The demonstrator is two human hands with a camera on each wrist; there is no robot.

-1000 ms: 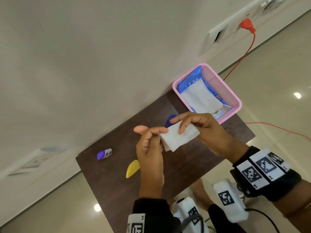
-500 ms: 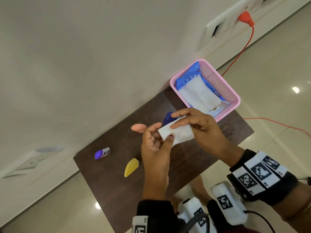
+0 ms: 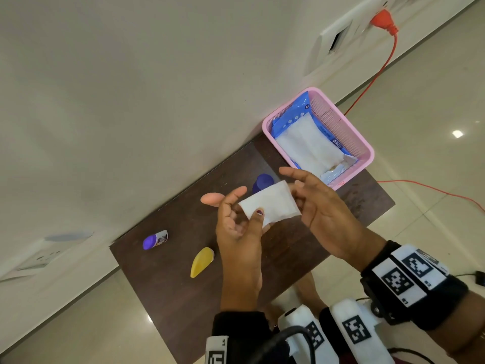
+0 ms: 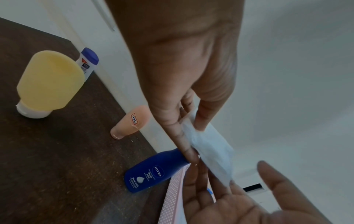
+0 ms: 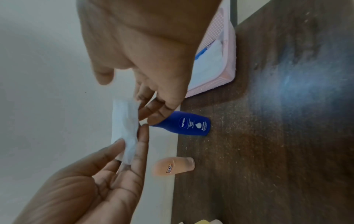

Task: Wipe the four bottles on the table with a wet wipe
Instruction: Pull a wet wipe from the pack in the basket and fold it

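Holding a folded white wet wipe (image 3: 270, 204) up over the dark brown wooden table (image 3: 168, 290), the left hand (image 3: 240, 232) pinches it with thumb on top and fingers under. The right hand (image 3: 321, 206) is just beside the wipe with its fingers loose and spread, gripping nothing.

All four bottles stand on the table, none wiped yet, I think. The dark blue plastic bottle (image 4: 153, 171) stands right under the hands, a little toward the wall, so it is the closest one. Both hands are about as near to it. It stands up tall, and its label reads "NIVEA Body Milk". The small peach bottle (image 4: 132, 122) is next along the wall, on the left hand's side; it has a little red label I cannot read. The yellow bottle with a white cap (image 4: 49, 81) and the small white bottle with a purple cap (image 3: 155, 239) are farther left.

The pink plastic basket (image 3: 364, 151) sits on the right, with a blue pack of wipes (image 3: 309, 143) inside.
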